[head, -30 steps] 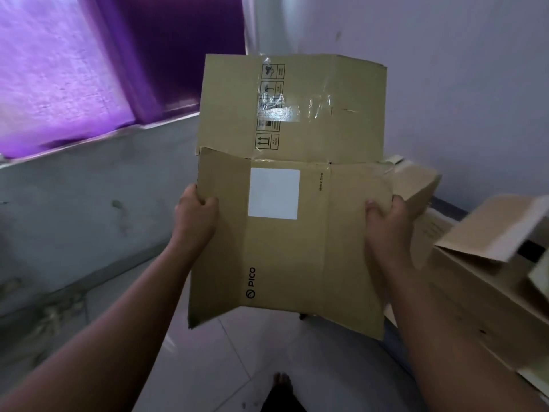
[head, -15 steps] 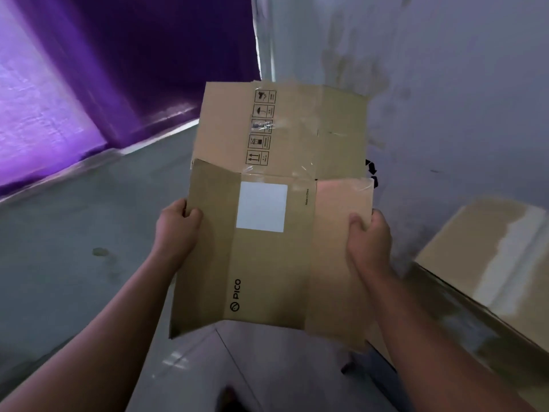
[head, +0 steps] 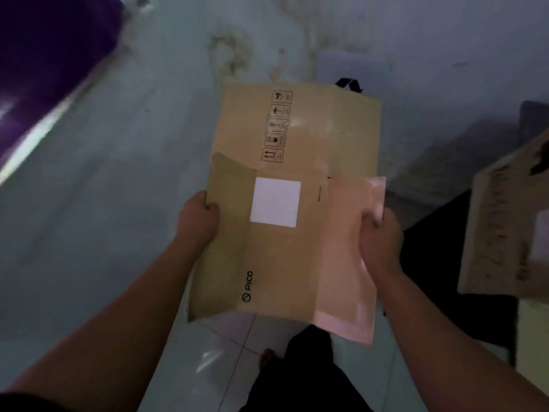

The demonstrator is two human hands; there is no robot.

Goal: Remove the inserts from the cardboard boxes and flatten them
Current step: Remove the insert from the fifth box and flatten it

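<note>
1. Nearest, two hands grip one flattened cardboard box (head: 285,209): left hand (head: 197,217) with fingers closed over its left edge, right hand (head: 381,239) with fingers closed over its right edge.
2. Held above the floor (head: 225,343), its long axis runs away from the person, handling symbols farthest.
3. Beyond the box's right edge lies one more cardboard piece (head: 505,230).
4. Since half a second ago, the view has tipped downward; the grip is unchanged.
</note>
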